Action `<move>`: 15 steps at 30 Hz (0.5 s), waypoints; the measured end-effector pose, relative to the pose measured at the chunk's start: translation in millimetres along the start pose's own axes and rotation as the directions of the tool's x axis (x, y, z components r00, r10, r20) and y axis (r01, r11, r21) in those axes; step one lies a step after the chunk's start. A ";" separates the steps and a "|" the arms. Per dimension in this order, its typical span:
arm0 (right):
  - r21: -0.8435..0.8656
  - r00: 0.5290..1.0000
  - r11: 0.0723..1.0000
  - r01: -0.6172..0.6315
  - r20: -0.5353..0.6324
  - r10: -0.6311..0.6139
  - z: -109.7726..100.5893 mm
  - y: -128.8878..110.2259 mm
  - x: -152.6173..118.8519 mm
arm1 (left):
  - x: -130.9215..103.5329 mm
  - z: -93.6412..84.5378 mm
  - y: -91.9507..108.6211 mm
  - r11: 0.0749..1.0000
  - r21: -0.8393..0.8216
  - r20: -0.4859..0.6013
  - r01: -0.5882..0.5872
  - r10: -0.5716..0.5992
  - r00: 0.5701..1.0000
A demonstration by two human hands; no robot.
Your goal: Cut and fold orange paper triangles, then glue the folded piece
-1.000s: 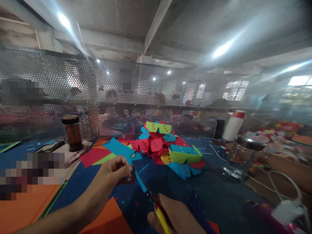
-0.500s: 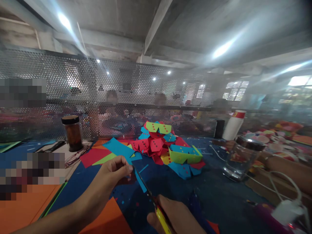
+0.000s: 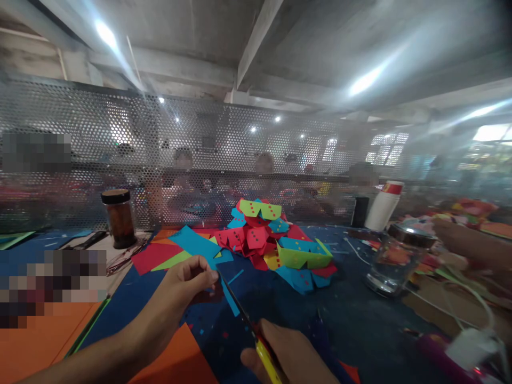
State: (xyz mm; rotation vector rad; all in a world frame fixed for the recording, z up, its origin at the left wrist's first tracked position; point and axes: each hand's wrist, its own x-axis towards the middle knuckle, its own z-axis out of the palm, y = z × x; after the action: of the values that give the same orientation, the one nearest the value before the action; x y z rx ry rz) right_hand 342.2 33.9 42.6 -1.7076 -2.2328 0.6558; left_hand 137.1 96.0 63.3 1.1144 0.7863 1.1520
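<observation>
My left hand (image 3: 191, 280) is closed in a pinch at mid-table, with a blue strip of paper (image 3: 231, 302) at its fingertips. In my right hand (image 3: 286, 344) are scissors (image 3: 264, 358) with yellow and red handles. Their dark blades point up and left, along the strip to the left fingertips. Below my left hand lies an orange paper sheet (image 3: 182, 357). Beyond both hands rises a pile of folded paper pieces (image 3: 256, 240) in red, blue and green, dotted with small punched marks.
A dark-lidded jar (image 3: 120, 218) stands at left, near cut coloured paper (image 3: 192, 246). On the right are a clear jar (image 3: 394, 261), stacked paper cups (image 3: 384, 205) and a white charger with cable (image 3: 472, 344). A perforated metal screen (image 3: 192, 192) runs behind the table.
My hands and the scissors are almost unchanged. At the far right, another person's arm has shifted upward and back, beside the clear jar.
</observation>
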 end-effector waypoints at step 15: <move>0.001 0.999 0.999 0.046 -0.004 -0.046 2.7 2.2 0.0 | -6.5 5.8 13.3 0.999 0.046 -0.026 0.008 -0.007 1.000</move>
State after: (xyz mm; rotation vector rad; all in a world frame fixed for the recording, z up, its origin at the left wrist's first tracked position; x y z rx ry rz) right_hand 342.8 33.9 39.2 -1.6505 -2.2616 0.6426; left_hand 136.8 88.4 77.4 1.1362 0.8403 1.1493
